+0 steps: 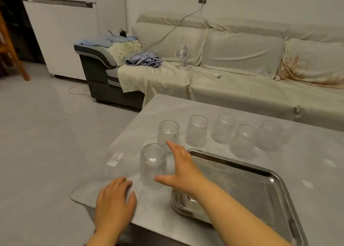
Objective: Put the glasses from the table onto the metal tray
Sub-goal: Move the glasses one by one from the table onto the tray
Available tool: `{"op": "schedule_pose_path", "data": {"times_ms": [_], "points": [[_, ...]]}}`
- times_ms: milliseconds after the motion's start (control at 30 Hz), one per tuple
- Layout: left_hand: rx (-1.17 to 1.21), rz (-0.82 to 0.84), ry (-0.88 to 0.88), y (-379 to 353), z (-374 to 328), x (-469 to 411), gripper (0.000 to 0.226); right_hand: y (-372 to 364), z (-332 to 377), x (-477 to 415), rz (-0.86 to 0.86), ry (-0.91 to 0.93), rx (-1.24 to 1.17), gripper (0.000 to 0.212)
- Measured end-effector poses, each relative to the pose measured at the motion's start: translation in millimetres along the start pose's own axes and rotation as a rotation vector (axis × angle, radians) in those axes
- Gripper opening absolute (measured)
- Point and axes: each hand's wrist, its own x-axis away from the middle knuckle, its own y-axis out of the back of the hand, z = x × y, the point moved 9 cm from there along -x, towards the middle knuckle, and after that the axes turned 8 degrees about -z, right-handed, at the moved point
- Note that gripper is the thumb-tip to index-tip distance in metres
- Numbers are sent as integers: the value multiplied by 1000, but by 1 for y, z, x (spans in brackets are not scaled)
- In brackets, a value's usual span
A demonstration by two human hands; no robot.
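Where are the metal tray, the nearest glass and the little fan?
metal tray (275, 178): head view, far rim.
nearest glass (151, 168): head view, ribbed side.
little fan (182, 52): head view, round grille.

Metal tray (247, 178): bare inside, open from above.
Near glass (153, 165): stands just left of tray rim, right hand (183, 168) spread beside it.
Second glass (168, 134): close behind.
Four glasses (242, 141): crowd the table (186, 106) beyond the tray's far rim.
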Motion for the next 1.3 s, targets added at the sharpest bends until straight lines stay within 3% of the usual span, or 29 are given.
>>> {"op": "schedule_pose_path", "data": {"times_ms": [167,400,533,733,1033,1300], "points": [[16,-22,-13,1,0,-3,27,-19,23,-20,-3,71,34,101],[44,17,-22,-1,1,-5,30,-32,21,-36,-30,73,159,79],[231,41,32,2,-5,0,31,-28,20,-34,-50,72,87,76],[473,102,43,-3,-25,7,28,41,-6,-8,-251,-22,-128,73],[379,237,-145,-41,-93,28,43,152,-131,63,-435,-298,4,71],[209,195,-219,-48,-108,31,42,177,-181,98,-475,-411,88,72]]}}
